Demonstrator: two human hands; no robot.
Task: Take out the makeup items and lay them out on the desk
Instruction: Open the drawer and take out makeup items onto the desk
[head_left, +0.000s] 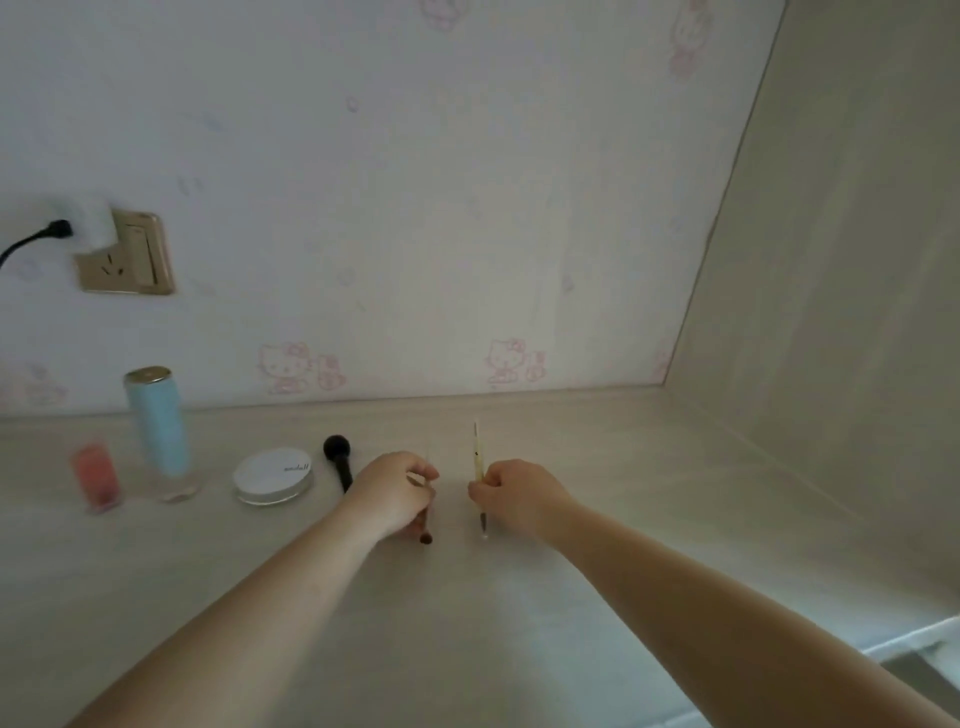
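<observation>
Far left, on the wall: gold-framed wall socket (127, 253) with a white adapter and black cable plugged in. Below it, on the pale wood-grain bench (519, 597): small translucent pink-orange bottle (96, 477), standing upright near the left edge. Just beside it to the right: tall pale-blue cylindrical bottle with a gold cap (157, 421), upright on a clear base. Further right: round white compact with a clear rim (274, 476), lying flat, lettering on the lid too small to read. Next to the compact: black round-headed makeup brush (338, 458), lying on the bench, handle end hidden behind the left hand. Centre: left hand (397, 491), fingers curled, pinching a thin brown-tipped makeup brush (425, 535) whose bristle end points toward the viewer and lies at or just above the bench surface. A short gap to the right: right hand (511, 493), fingers curled around a slim cream-coloured makeup brush with a dark ferrule (477, 457), long axis pointing away toward the wall, near end touching or nearly touching the bench. Behind everything: white wallpaper with pink cartoon-cat prints (363, 208). Far right: beige side panel (831, 312) meeting the bench.
</observation>
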